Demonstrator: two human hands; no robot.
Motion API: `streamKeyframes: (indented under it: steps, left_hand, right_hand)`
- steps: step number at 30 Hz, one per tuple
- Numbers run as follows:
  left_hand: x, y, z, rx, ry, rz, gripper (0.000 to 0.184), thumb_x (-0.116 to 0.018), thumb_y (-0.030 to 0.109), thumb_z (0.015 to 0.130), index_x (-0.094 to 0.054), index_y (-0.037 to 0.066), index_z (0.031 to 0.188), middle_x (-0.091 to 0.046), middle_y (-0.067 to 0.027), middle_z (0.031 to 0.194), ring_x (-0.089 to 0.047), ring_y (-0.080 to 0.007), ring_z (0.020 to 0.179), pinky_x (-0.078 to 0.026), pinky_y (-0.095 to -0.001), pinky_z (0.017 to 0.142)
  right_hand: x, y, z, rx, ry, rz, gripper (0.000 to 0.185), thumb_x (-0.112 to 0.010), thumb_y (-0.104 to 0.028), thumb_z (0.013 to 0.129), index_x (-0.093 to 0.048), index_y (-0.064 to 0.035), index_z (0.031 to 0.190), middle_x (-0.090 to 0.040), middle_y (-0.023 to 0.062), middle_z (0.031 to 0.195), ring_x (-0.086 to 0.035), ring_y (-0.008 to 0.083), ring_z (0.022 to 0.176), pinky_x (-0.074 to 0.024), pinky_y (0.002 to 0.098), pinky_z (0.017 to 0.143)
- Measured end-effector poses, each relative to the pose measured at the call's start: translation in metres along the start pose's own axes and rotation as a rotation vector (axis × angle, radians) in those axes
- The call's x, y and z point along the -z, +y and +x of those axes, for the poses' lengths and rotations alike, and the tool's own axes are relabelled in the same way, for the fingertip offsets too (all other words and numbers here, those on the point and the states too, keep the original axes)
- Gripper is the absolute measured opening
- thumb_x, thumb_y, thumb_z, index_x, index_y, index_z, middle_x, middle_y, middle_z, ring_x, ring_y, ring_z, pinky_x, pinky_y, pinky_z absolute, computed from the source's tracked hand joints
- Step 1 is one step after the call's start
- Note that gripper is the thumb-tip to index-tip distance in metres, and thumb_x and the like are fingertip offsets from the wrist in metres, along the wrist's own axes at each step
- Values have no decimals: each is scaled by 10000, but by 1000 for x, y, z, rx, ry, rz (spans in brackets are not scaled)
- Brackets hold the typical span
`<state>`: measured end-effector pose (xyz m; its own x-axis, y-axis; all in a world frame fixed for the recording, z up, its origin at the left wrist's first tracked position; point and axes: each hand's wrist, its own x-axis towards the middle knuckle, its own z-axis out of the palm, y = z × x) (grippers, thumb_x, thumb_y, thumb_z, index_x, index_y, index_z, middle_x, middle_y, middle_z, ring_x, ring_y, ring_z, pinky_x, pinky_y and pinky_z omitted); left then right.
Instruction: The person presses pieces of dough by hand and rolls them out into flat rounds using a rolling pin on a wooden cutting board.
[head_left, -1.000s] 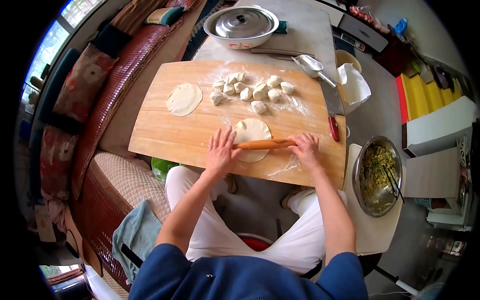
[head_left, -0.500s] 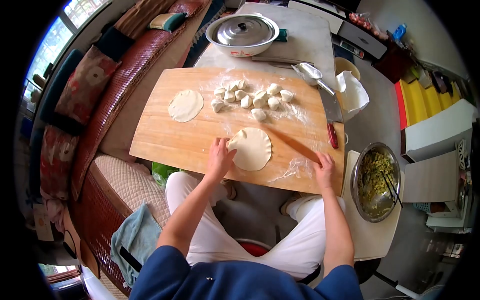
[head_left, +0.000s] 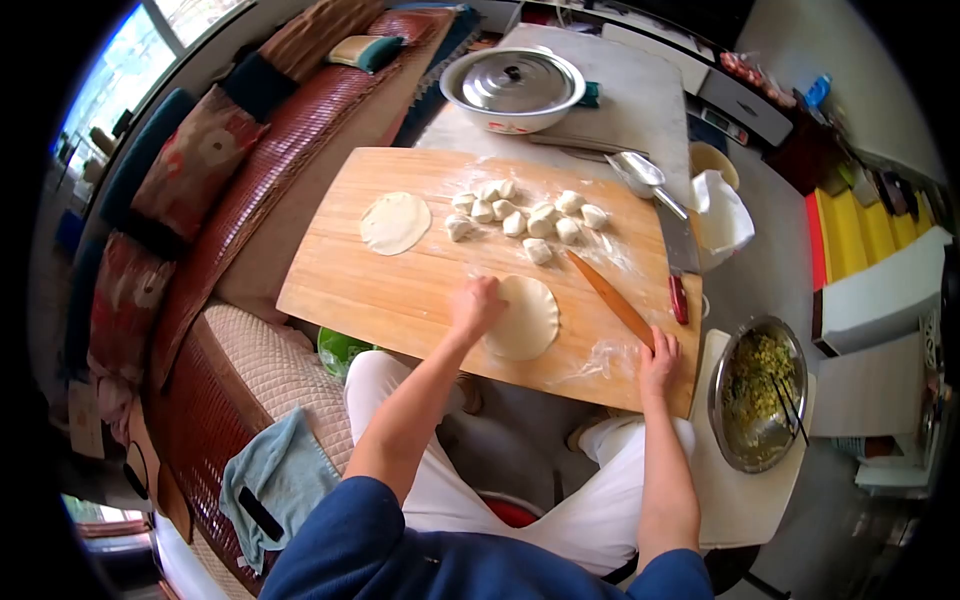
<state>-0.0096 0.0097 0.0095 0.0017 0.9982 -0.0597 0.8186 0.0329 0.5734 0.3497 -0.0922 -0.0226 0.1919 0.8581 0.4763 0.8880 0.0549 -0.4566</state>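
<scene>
Floury board (head_left: 365, 290), right hand (head_left: 659, 364) gripping the rolling pin (head_left: 612, 302) toward board's right, left hand (head_left: 477, 305) at the dough circle (head_left: 527, 318) near board's front edge, can't tell if pinching; hard tug might rip it

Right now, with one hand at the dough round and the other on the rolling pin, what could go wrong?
The left hand is at the edge of the dough round; a hard pull might stretch or tear it.

The right hand holds the rolling pin, whose far tip is close to the dough pieces; a leftward swing could knock them.

The red-handled knife lies near the right edge of the board, where a careless reach might bump it.
</scene>
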Motion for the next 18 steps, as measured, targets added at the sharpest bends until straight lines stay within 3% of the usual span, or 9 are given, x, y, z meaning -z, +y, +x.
streamKeyframes:
  steps: [1,4,7,9,12,13,15,17,18]
  left_hand:
    - [-1,0,-4,-6,35,-83,266,-739,257,755,-635,131,964,-687,-159,829,-671,-376,829,-520,-487,739]
    - [-2,-8,-13,-290,196,-208,156,-697,160,849,-599,87,946,-667,-195,813,-657,-408,788,-510,-457,652]
    - [5,-25,1,-249,237,-389,131,-667,148,889,-607,70,975,-672,-205,840,-658,-416,816,-507,-465,671]
    - [28,-42,24,-193,149,-445,132,-622,161,939,-615,61,1024,-662,-212,856,-666,-376,827,-511,-419,720]
    - [75,-88,79,-224,278,-268,217,-512,228,966,-671,85,928,-678,-199,849,-653,-311,778,-513,-389,705]
    - [95,-100,94,-176,352,-258,173,-560,193,935,-687,87,885,-671,-186,789,-649,-327,748,-513,-416,697]
    - [116,-164,136,21,387,-125,106,-634,145,888,-680,91,966,-673,-170,882,-647,-335,835,-517,-440,743]
    - [145,-150,127,206,477,291,220,-700,103,828,-653,91,1042,-655,-140,1076,-617,-327,995,-514,-455,809]
    - [145,-146,130,128,517,314,259,-715,98,813,-645,93,1063,-639,-131,1115,-600,-329,1033,-512,-452,827]
  right_hand:
    - [-1,0,1,-5,-7,-8,429,-736,-101,775,-658,-96,1197,-603,123,1039,-561,354,994,-465,465,858]
    - [-2,1,-1,-18,-26,-11,432,-742,-109,775,-656,-93,1198,-605,129,1051,-559,363,997,-460,471,864]
    - [-4,5,-2,-28,-28,-2,434,-748,-117,774,-653,-90,1196,-605,132,1063,-558,366,1000,-456,476,869]
    - [-4,6,-1,-11,-17,2,436,-751,-120,773,-651,-88,1197,-604,131,1067,-557,367,999,-454,479,871]
    - [-8,10,-4,-41,-42,-16,437,-749,-117,775,-648,-86,1199,-602,133,1067,-556,371,1000,-454,477,873]
    - [-6,9,-3,-60,-56,-24,438,-748,-116,775,-647,-86,1200,-602,134,1066,-556,372,1001,-454,477,875]
    - [-2,3,-1,-38,-44,-35,442,-744,-87,766,-645,-62,1195,-603,147,1051,-562,376,996,-458,477,863]
    - [-2,1,0,-27,-32,-36,446,-742,-73,761,-642,-50,1195,-603,154,1040,-564,378,991,-461,476,857]
    - [-4,1,1,-27,-23,-33,448,-741,-73,760,-641,-49,1197,-602,154,1037,-564,377,988,-462,475,857]
